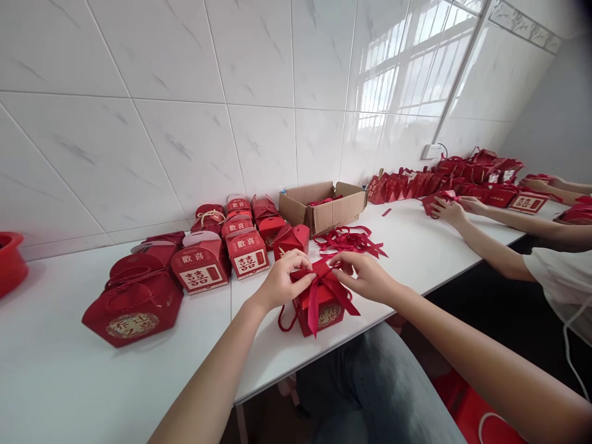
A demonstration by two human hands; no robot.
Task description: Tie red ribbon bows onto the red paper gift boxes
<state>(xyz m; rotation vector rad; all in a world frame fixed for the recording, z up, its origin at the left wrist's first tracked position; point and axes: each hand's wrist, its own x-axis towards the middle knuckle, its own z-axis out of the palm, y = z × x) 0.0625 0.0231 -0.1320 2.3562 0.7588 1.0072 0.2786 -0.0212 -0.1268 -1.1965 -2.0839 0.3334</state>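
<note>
A red gift box [319, 314] stands near the front edge of the white table, with a red ribbon [314, 302] tied in a bow on its top. My left hand [284, 280] pinches the bow's left loop between thumb and fingers. On the other side, my right hand [363, 277] has its fingers closed on the right loop. Both ribbon tails hang down over the box front. A dark red cord handle sticks out at the box's lower left. Loose red ribbons [351, 239] lie in a heap just behind.
Several finished-looking red boxes [201, 262] stand to the left along the tiled wall. An open cardboard carton [337, 216] holds red items. At right, another person's hands [451, 209] handle a red box near rows of red boxes [490, 196]. A red basin [10, 262] sits far left.
</note>
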